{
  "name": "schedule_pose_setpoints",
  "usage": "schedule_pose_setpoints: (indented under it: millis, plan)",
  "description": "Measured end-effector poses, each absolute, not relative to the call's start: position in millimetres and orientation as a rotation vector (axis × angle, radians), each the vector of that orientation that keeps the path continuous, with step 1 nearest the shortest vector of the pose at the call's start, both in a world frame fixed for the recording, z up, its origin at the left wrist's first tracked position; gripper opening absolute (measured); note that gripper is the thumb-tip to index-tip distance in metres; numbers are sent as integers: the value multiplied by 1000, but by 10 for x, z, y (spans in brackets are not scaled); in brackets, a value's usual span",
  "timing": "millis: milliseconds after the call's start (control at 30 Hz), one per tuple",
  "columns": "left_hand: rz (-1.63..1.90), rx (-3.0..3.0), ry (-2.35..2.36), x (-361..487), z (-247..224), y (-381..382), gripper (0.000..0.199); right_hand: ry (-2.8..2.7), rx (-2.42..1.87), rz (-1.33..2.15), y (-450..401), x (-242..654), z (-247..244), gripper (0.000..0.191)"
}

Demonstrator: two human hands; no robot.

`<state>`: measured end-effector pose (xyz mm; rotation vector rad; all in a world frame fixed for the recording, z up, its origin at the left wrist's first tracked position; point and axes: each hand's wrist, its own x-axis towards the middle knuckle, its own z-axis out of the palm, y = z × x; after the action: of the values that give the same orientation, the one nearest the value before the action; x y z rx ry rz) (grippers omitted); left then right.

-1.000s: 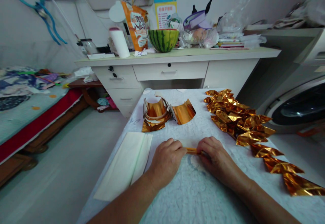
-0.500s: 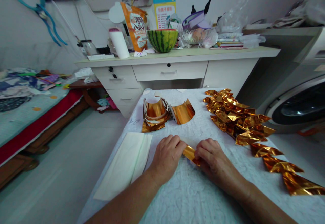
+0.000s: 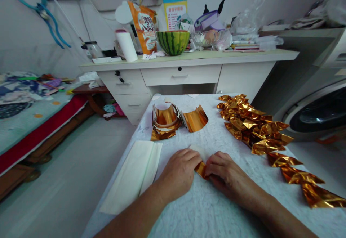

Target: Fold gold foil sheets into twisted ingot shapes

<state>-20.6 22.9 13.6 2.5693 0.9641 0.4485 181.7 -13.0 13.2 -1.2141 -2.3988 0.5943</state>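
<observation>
Between my hands, low over the cloth-covered table, is a small gold foil piece (image 3: 200, 170). My left hand (image 3: 181, 169) has its fingers closed on the foil's left end, and my right hand (image 3: 225, 175) pinches its right end. A pale sheet (image 3: 198, 151) lies just behind the foil, partly hidden by my hands. Further back sit a curled stack of gold foil sheets (image 3: 165, 119) and a separate curved gold sheet (image 3: 195, 119). Many twisted gold foil pieces (image 3: 251, 122) form a pile and a row along the right side. White folded paper (image 3: 132, 176) lies left of my left forearm.
Behind the table (image 3: 216, 209) stands a white desk (image 3: 159, 62) bearing a watermelon half (image 3: 173, 43), an orange pouch (image 3: 144, 29) and a paper roll (image 3: 127, 46). A washing machine (image 3: 305, 83) is at the right, a bed (image 3: 24, 122) at the left.
My hands have come closer together, and less of the gold foil shows between them. My left hand has moved slightly down and right.
</observation>
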Motion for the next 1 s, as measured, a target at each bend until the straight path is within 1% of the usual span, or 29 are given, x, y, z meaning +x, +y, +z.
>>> schedule_pose_setpoints:
  millis: [133, 333, 500, 600, 767, 1000]
  plan:
    - [427, 2553, 895, -216, 140, 226, 24, -2384, -1174, 627, -137, 1830, 112, 20]
    - [473, 2433, 888, -267, 159, 227, 17, -2282, -1218, 687, -144, 1855, 87, 12]
    - [477, 2315, 967, -231, 142, 190, 23, -2235, -1350, 660, -151, 1865, 87, 8]
    - [484, 2291, 1026, -181, 120, 172, 22, -2214, -1394, 681, -147, 1865, 83, 9]
    - [508, 2283, 1054, -133, 96, 159, 13, -2203, -1463, 707, -130, 1856, 96, 10]
    - [567, 2236, 1112, -111, 71, 117, 12, -2188, -1571, 715, -142, 1831, 153, 14]
